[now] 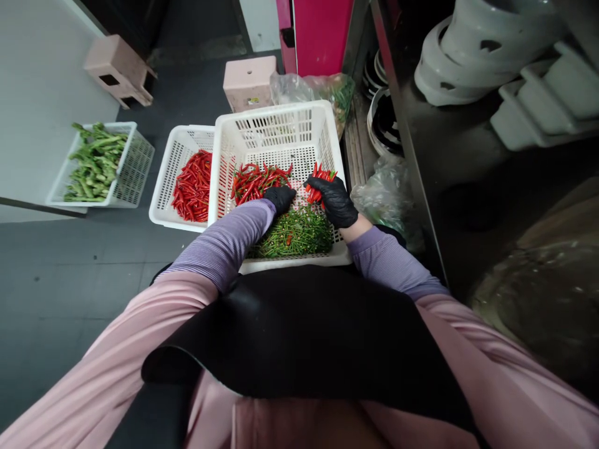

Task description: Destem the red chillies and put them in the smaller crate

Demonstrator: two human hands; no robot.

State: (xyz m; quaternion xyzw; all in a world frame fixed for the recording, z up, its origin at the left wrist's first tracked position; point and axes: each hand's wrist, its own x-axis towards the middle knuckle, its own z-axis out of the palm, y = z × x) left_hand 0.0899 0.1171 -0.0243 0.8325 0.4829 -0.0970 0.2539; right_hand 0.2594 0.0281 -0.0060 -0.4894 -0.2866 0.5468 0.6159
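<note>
Head view: a grey tiled floor (116, 268) runs beside a metal counter (472, 140), and a large white basket (262, 115) stands before the person. Inside, green stems (299, 234) lie nearest, loose red chillies (255, 182) beyond. The right hand (337, 201) has its gloved fingers closed round a bunch of red chillies (317, 181); the left hand (281, 198) curls inward, its grip unclear. Holding snugly without crushing, stem ends aligned, should work best.
</note>
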